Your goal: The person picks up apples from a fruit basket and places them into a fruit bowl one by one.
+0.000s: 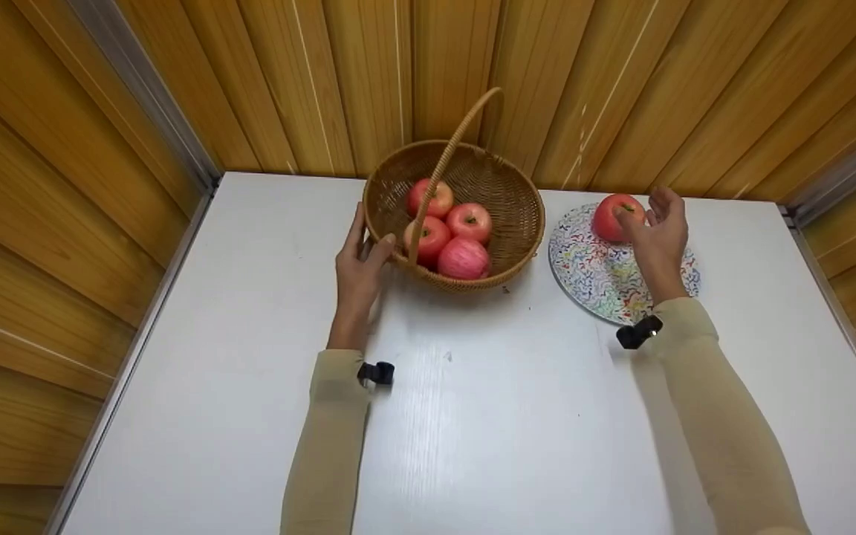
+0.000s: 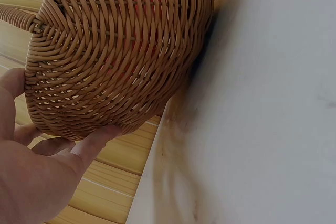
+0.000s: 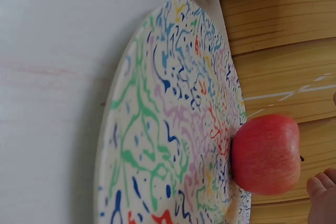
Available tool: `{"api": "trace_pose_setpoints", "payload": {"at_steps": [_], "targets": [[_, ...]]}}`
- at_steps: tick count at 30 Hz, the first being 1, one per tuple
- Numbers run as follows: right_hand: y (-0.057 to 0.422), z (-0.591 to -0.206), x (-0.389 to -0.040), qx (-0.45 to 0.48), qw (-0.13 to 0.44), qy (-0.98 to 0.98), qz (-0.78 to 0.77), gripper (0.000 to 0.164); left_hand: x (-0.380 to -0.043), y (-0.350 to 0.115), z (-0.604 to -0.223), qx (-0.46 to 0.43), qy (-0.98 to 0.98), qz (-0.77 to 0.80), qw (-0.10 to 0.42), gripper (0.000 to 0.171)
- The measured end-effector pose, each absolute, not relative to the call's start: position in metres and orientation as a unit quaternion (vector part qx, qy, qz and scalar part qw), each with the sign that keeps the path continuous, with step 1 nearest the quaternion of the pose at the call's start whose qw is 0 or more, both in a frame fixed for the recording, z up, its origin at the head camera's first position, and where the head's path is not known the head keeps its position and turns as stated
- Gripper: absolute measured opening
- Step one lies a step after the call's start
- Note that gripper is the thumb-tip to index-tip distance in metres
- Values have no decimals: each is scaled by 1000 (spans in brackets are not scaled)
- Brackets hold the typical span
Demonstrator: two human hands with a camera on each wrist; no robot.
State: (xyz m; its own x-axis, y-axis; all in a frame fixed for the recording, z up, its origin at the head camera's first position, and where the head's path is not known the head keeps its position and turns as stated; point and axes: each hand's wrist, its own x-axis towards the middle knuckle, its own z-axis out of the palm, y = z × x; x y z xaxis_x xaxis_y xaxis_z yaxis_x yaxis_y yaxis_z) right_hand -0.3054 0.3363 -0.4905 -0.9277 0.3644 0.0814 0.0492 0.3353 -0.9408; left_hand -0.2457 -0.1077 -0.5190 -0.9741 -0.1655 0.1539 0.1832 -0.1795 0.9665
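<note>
A brown wicker basket with a tall arched handle stands at the back of the table, with several red apples inside. My left hand holds its left side, thumb at the rim and fingers against the outer weave; in the left wrist view this hand shows beside the woven wall. To the right, a single red apple sits on the far part of a round, colourfully speckled plate. Over that plate is my right hand, thumb and fingers spread beside the apple. In the right wrist view, visible fingertips are apart from the apple.
The white table reaches back to a wood-panelled wall. More panelling rises along the left side, with metal strips at the corners. The basket's handle arches high above its rim.
</note>
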Motion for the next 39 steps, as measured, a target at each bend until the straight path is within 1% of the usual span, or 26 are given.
{"api": "trace_pose_setpoints", "payload": {"at_steps": [6,11,18,25,31,39], "targets": [[323,-477,-305,-89,158,-798,575,86,-244,-108,-518,0,-653,-749,113,77],[311,-467,-301,-77,153,-801,574,87,-244,-108,-517,3,-656,-746,109,79],[287,-457,-294,-22,159,-804,573,85,-243,-108,-516,1,-660,-743,113,77],[265,-448,-286,28,144,-806,574,84,-243,-108,-514,-5,-658,-744,116,78],[241,-432,-272,68,132,-804,575,79,-243,-108,-512,-8,-660,-742,116,77],[223,-444,-275,113,117,-810,563,80,-245,-109,-513,-18,-663,-738,124,77]]}}
